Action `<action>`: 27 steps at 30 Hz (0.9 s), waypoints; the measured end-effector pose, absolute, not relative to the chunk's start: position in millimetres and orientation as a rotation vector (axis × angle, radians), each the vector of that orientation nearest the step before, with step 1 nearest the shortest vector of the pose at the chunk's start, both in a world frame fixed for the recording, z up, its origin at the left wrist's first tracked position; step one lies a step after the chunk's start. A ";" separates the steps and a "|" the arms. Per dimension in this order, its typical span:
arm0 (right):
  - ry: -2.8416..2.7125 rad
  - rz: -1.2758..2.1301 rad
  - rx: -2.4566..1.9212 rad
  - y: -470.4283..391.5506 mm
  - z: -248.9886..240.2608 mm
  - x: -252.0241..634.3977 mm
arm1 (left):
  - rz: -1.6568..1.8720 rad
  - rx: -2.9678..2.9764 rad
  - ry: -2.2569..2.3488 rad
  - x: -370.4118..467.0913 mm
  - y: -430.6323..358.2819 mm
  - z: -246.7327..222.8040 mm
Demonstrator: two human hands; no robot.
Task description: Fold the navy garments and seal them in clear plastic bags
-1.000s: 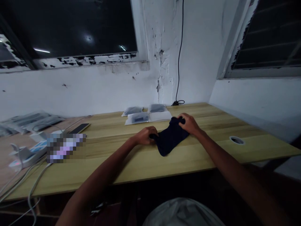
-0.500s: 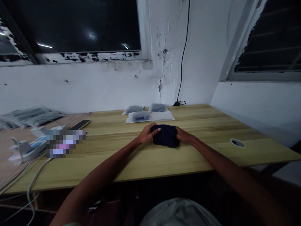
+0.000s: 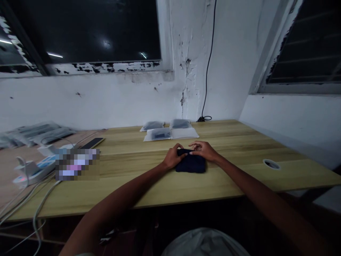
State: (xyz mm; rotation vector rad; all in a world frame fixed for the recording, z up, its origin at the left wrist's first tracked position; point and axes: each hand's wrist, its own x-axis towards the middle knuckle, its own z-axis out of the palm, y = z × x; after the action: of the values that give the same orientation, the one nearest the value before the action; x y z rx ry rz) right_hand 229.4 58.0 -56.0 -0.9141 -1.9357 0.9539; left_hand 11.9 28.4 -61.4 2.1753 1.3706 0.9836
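A folded dark navy cloth (image 3: 191,164) lies flat on the wooden table in front of me. My left hand (image 3: 173,156) grips its far left corner, the thumb on top and the fingers curled over the far edge. At the far edge, right of the middle, my right hand (image 3: 206,150) pinches the cloth with its thumb, its fingers bent above and behind. The fingertips of the two hands are a short gap apart. What kind of garment the cloth is cannot be made out.
Several frosted plastic bags (image 3: 159,134) with dark contents lie near the wall. At left are a phone (image 3: 92,143), a power strip (image 3: 42,165) with cables and more bagged items (image 3: 39,133). A round cable hole (image 3: 271,164) pierces the table at right.
The cloth was raised and tilted between both hands; now it rests flat on the table. My right hand has moved from its right side to its far edge.
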 end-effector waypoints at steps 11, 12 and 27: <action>-2.253 1.353 -0.863 54.2 -47.6 236.6 | 0.860 2.631 0.821 -24.4 60.6 -60.9; -2.286 1.403 -0.886 53.9 -44.8 239.6 | 0.851 2.723 0.838 -31.8 69.8 -64.7; -2.007 1.309 -0.945 53.8 -38.1 244.6 | 0.515 2.746 1.338 -60.9 117.7 -89.0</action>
State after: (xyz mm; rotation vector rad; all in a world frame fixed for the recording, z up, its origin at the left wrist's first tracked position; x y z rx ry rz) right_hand 244.6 53.8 -38.1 -0.9453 -2.0068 1.3086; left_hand -60.9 117.7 -89.0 2.7465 1.3379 0.5155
